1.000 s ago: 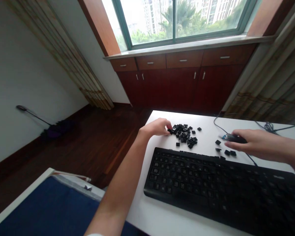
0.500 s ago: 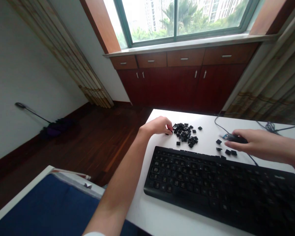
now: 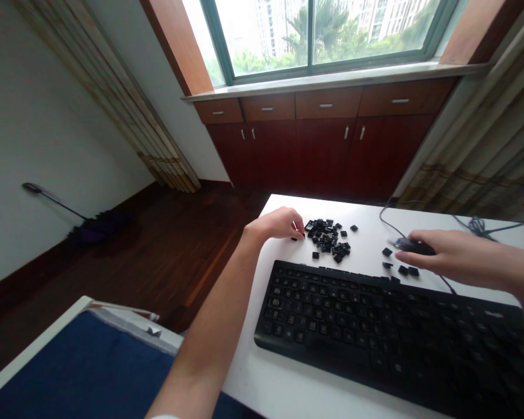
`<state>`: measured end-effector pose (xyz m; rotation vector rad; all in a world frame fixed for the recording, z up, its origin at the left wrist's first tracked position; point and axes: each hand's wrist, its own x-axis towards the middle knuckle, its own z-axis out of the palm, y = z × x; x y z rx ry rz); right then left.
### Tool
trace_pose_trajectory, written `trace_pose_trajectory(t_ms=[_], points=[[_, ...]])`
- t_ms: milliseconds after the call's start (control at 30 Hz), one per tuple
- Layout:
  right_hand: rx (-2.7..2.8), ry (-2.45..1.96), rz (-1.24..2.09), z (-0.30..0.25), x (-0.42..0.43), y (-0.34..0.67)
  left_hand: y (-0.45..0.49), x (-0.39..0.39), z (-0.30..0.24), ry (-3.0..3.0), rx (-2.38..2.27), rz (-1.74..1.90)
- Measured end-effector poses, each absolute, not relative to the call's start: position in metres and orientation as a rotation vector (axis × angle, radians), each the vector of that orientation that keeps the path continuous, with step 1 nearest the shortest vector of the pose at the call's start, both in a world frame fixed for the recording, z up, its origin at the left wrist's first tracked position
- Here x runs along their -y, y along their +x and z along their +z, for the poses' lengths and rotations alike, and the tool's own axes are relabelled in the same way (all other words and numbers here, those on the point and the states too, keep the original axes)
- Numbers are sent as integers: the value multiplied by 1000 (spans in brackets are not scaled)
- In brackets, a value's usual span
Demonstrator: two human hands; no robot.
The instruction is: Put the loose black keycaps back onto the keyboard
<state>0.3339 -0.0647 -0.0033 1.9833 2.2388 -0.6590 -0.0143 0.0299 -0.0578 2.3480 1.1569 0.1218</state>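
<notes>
Looking down at a white tabletop (image 3: 253, 378) with a black keyboard (image 3: 388, 331) right in front of me, and both hands just past its top edge. Left hand (image 3: 277, 225) has a narrow grip, its fingertips (image 3: 297, 228) curled down right at one black keycap (image 3: 294, 238) on the edge of the pile, but I can't tell if it's actually pinched. Right hand (image 3: 458, 256) is closed around a small dark gadget (image 3: 414, 247) with a bit of blue at the tip, mostly hidden, so no idea exactly what it is. Between the hands sits one loose pile of keycaps (image 3: 327, 241), too packed to count. Two strays (image 3: 353, 228) lie just off it, and four more (image 3: 403, 270) sit near the right hand. One thin black cable (image 3: 386, 218) loops behind that hand. Further out there's one purple mop (image 3: 96, 233) on the dark wood floor (image 3: 179, 262), a reddish-brown cabinet (image 3: 318, 154) with four drawers, and a window (image 3: 314, 35) above it.
</notes>
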Motion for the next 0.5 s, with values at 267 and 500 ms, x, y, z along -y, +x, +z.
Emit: trace_pose_trajectory(t_ms=[267, 500], points=[[-2248, 1983, -662, -3, 67, 328, -8, -27, -59, 2375, -1169, 145], [-2229, 1911, -639, 1, 69, 318, -10, -28, -59, 2418, -1162, 133]])
